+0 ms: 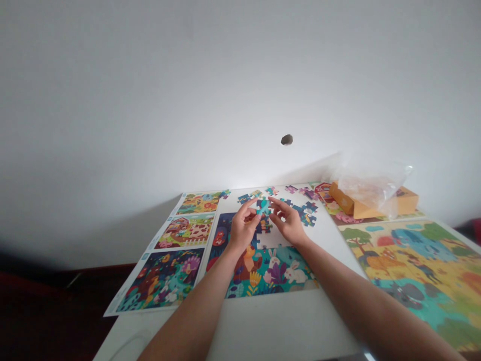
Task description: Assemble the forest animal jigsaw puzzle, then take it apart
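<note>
My left hand [243,226] and my right hand [287,220] meet above a partly built jigsaw puzzle [263,265] on the white table [270,326]. Both pinch small teal puzzle pieces [263,206] between thumb and fingertips, holding them together over the gap in the puzzle. Whether it is one piece or two joined pieces I cannot tell. Several loose pieces [300,200] lie scattered just beyond my hands near the table's far edge.
A reference sheet [176,250] with three printed pictures lies left of the puzzle. A finished puzzle [421,271] covers the right side. An orange box [372,203] with a clear plastic bag [372,178] on it stands at the back right. A grey wall rises behind.
</note>
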The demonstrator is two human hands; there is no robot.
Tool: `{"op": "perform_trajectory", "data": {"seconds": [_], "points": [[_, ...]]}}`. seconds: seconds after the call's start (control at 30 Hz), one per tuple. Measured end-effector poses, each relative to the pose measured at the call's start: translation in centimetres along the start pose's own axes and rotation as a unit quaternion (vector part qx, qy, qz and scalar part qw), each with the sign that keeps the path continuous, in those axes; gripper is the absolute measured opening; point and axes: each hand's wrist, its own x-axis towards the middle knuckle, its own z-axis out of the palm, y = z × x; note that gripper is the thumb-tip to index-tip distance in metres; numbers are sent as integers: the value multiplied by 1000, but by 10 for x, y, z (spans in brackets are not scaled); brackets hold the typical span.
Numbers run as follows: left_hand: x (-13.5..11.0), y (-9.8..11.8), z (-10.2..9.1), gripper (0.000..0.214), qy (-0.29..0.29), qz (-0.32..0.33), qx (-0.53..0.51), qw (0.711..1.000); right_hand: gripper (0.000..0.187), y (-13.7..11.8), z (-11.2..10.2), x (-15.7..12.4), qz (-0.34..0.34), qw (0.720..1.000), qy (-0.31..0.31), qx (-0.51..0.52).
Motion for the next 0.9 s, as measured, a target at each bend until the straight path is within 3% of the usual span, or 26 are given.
{"op": "perform_trajectory", "data": {"seconds": [0.9], "points": [[0, 1, 1, 46, 12, -4, -32, 999, 47, 10, 2, 0, -12, 1000, -1, 9]]}}
